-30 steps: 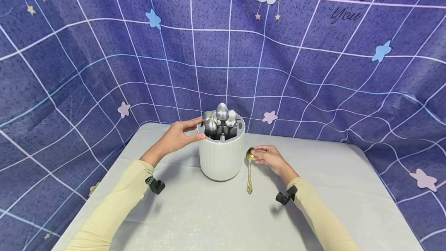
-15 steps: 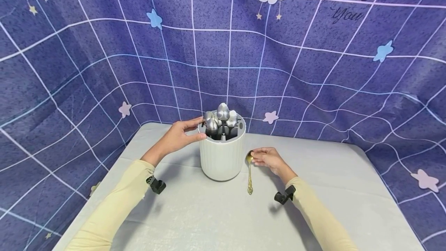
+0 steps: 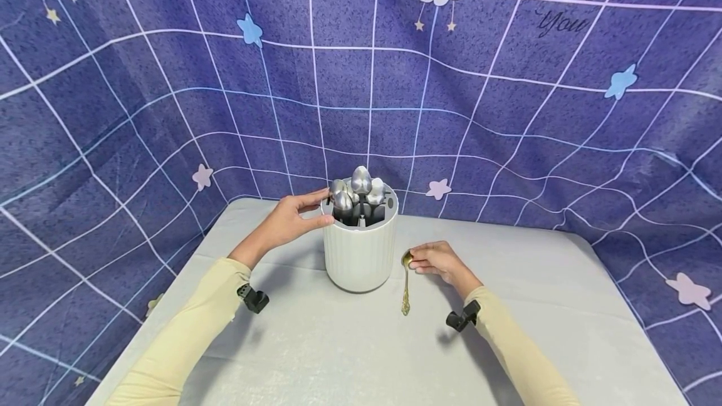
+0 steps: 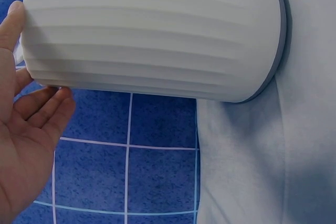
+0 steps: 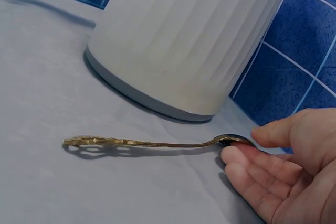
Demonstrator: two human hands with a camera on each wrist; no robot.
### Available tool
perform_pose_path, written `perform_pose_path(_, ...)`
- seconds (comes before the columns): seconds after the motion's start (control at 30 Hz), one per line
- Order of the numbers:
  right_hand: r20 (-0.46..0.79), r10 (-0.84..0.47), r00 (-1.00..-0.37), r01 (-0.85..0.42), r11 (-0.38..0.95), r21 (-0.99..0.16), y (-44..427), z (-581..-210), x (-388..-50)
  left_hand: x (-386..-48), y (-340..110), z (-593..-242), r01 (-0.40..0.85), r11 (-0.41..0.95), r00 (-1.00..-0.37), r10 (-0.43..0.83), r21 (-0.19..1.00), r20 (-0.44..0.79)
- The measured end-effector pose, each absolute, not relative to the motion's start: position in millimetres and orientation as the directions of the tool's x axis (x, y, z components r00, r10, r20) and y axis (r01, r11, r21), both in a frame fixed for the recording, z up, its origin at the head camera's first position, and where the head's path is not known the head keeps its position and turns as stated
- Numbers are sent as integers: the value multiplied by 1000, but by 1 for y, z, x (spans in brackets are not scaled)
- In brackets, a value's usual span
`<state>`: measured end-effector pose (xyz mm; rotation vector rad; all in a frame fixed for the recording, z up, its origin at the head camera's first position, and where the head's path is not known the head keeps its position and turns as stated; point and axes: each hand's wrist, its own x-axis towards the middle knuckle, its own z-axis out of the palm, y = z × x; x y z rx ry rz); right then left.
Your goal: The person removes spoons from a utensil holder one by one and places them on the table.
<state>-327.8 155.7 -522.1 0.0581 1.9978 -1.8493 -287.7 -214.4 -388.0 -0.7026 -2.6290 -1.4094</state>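
A white ribbed utensil holder (image 3: 359, 262) stands upright on the table with several silver spoons (image 3: 361, 182) in it, bowls up. My left hand (image 3: 286, 223) holds its upper left side, thumb at the front rim and fingers farther back; in the left wrist view the curled fingers (image 4: 50, 108) lie against the ribbed wall. To the right of the holder, my right hand (image 3: 442, 262) pinches a gold spoon (image 3: 406, 293) by its bowl. The ornate handle points toward the front of the table. In the right wrist view the spoon (image 5: 173, 145) lies nearly level, close above or on the cloth.
A pale grey cloth covers the table (image 3: 316, 349). Behind it and at both sides hangs a purple-blue curtain (image 3: 361, 93) with a grid and stars. Each sleeve carries a small black wrist camera (image 3: 252, 298).
My right hand has lowered the spoon's bowl end toward the table and slightly toward the front. The left hand and the holder keep their places.
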Motion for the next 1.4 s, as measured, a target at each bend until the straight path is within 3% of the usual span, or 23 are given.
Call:
perform_pose_path(0.67,-282,-282,-917,187,319,-929,176,-482,-315,-287,-215,-387,417,488,-897,354,766,263)
perform_pose_path(1.0,-108,-262,-959,-22,450,-893,177,-438,-306,-286,-215,-388,405,488,-903,348,773,254)
perform_pose_path(1.4,80,-323,-943,-254,545,-799,170,-385,-301,-287,-215,-389,424,481,-895,352,767,274)
